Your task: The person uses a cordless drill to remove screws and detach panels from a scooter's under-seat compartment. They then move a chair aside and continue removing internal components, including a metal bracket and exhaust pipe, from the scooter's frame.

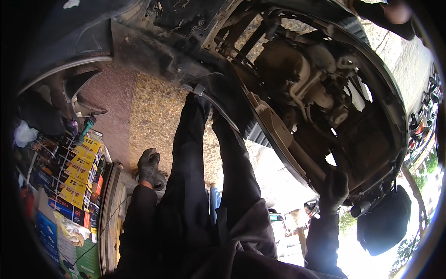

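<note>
My right hand (334, 189), in a dark glove, is closed round the lower rim of a large dark vehicle body part (297, 153). Brown, dusty mechanical parts (316, 79) show inside its curved frame. My left hand (149, 165), also gloved, hangs low beside my left leg with its fingers curled; whatever it may hold is hidden. A grey rounded object (160, 181) is right by its wrist. Ahead of my legs runs a dark body panel (158, 60), with a loose-looking grey trim strip (216, 103) along its edge.
Yellow boxes (83, 160) and other packages are stacked at the left, near a green-handled tool (89, 124). A dark rounded piece (384, 221) juts out at the lower right. Part of another person (385, 16) shows at the top right. Parked vehicles (420, 118) stand along the far right.
</note>
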Motion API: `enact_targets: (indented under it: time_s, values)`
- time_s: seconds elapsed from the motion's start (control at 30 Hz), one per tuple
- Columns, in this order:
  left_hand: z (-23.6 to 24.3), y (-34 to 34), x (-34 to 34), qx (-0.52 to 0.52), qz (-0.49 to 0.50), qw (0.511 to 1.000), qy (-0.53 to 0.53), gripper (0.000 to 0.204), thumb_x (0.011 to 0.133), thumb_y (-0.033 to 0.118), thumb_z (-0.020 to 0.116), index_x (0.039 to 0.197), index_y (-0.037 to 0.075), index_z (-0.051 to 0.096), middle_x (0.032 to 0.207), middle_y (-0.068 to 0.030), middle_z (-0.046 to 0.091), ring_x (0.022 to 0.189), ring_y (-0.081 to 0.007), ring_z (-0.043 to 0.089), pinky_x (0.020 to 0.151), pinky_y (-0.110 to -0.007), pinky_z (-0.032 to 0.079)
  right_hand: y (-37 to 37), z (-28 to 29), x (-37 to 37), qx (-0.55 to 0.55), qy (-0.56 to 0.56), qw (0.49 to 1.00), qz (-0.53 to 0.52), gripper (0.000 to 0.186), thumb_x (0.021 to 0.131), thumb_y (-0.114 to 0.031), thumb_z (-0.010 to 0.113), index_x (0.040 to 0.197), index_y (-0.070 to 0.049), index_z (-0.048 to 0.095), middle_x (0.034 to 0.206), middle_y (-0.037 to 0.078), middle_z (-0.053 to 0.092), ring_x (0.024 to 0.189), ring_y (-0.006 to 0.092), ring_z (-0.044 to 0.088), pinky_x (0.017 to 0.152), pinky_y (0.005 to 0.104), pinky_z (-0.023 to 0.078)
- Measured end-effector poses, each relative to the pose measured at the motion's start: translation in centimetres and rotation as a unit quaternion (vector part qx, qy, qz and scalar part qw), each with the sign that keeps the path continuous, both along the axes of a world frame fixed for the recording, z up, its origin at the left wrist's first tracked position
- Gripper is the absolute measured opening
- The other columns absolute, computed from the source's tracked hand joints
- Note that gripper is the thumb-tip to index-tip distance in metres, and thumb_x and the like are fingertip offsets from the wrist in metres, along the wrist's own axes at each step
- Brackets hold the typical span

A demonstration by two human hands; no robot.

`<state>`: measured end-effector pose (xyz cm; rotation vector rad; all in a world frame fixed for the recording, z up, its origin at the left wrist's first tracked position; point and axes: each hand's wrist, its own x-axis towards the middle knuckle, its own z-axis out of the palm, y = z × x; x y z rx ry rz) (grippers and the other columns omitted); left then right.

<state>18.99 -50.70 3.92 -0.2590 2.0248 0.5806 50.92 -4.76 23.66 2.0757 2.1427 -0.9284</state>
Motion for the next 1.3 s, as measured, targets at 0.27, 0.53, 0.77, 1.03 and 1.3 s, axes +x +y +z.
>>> enact_targets:
  time_s: [0.27,0.53,0.77,1.03,1.3]
  values:
    - [5.8,3.0,-0.8,0.086,0.001,0.994,0.069,0.019,0.087,0.005,0.066,0.105,0.002,0.063,0.097,-0.0052,0.065,0.087,-0.0133,0.060,0.080,-0.030,0.051,0.0,0.7,0.3,0.076,0.067,0.993,0.057,0.011,0.083,-0.007,0.069,0.088,-0.004,0.059,0.071,0.004,0.059,0.066,0.0104,0.054,0.062,0.0255,0.046]
    - [15.2,1.6,-4.3,0.189,0.095,0.970,0.120,0.017,0.088,0.005,0.064,0.104,0.001,0.063,0.098,-0.0052,0.064,0.085,-0.0144,0.056,0.080,-0.028,0.047,-3.6,9.1,-1.1,-0.020,0.228,0.973,0.028,0.018,0.082,-0.013,0.069,0.094,-0.003,0.060,0.074,0.007,0.063,0.066,0.0127,0.059,0.061,0.0272,0.048]
    - [18.1,-8.0,-6.5,0.215,0.245,0.943,0.072,0.019,0.085,0.008,0.066,0.103,0.000,0.064,0.097,-0.0085,0.065,0.089,-0.0191,0.059,0.082,-0.035,0.037,-6.4,12.6,-1.3,-0.141,0.091,0.963,0.212,0.028,0.076,-0.021,0.073,0.094,-0.002,0.063,0.072,0.011,0.063,0.067,0.0218,0.061,0.066,0.0337,0.050]
    - [23.0,-14.1,-2.9,0.072,0.198,0.957,0.200,0.014,0.083,0.008,0.071,0.096,0.004,0.067,0.081,-0.0040,0.065,0.070,-0.0161,0.058,0.064,-0.032,0.048,-8.3,12.8,-1.2,-0.134,0.016,0.954,0.269,0.033,0.076,-0.033,0.067,0.091,-0.003,0.065,0.084,0.021,0.067,0.084,0.0366,0.066,0.074,0.0421,0.051]
    - [18.2,-19.2,-9.6,0.170,0.227,0.955,0.084,0.023,0.084,0.011,0.068,0.106,0.014,0.062,0.080,-0.0001,0.064,0.056,-0.0180,0.054,0.046,-0.036,0.040,-13.7,10.9,-3.4,-0.170,0.006,0.969,0.177,0.029,0.075,-0.032,0.069,0.085,-0.005,0.064,0.077,0.017,0.065,0.075,0.0275,0.064,0.070,0.0389,0.049]
